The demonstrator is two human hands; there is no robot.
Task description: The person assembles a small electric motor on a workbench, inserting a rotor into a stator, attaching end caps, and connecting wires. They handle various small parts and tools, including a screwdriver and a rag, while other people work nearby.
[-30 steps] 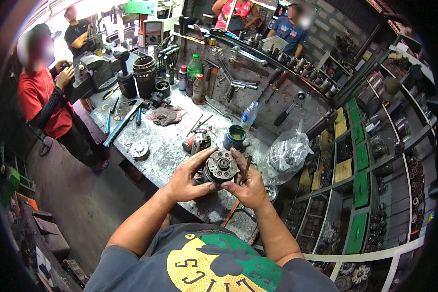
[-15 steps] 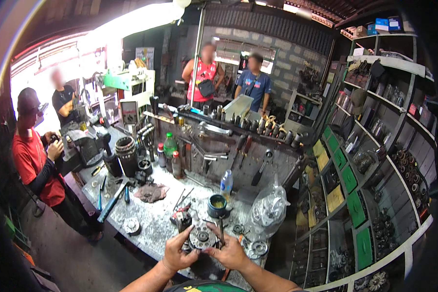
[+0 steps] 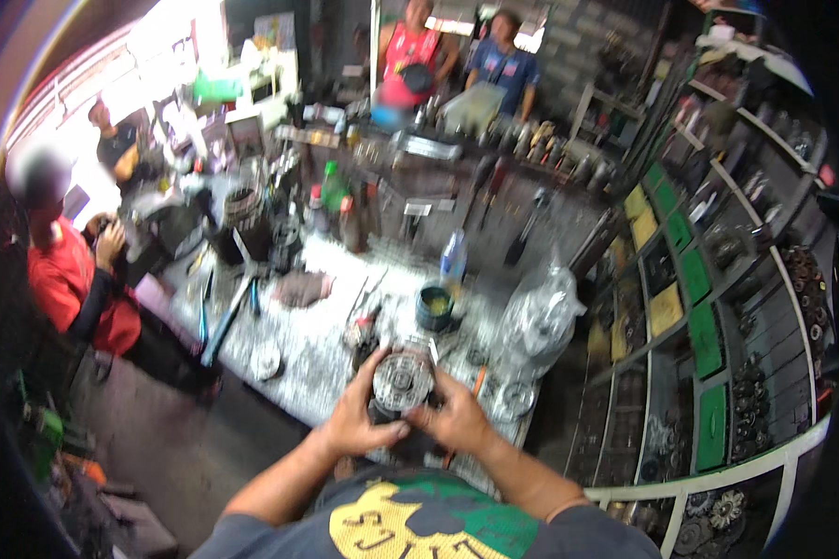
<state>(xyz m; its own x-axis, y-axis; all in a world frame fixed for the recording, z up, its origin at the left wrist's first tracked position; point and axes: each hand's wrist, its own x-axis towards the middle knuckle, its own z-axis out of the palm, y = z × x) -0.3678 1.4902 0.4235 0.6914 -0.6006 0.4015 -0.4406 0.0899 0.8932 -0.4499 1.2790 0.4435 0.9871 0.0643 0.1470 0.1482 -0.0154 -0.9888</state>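
Observation:
Between my two hands is a round, grey metal machine part (image 3: pixel 404 380) with a ring of holes and a hub in its middle. My left hand (image 3: pixel 359 410) grips its left edge, thumb below and fingers up along the side. My right hand (image 3: pixel 457 419) closes on the lower right edge. Beneath the disc shows a darker body, partly hidden by the hands. Just beyond it on the bench stands a dark tub (image 3: pixel 434 307) with yellowish contents. A red and dark part (image 3: pixel 362 328) sits close past my left fingers.
On the worktop (image 3: pixel 322 368) are a hammer (image 3: pixel 226 326), a rag (image 3: pixel 303 289), a metal ring (image 3: pixel 266 361) and a clear plastic bag (image 3: pixel 539 321). Bottles stand along the back board. Shelves of parts (image 3: pixel 708 326) rise at right. Several people stand beyond the bench and at left.
My view has tipped downward, so more of my shirt shows and the bench sits higher. The round part stays in both hands, with its face tilted differently and the grip shifted slightly.

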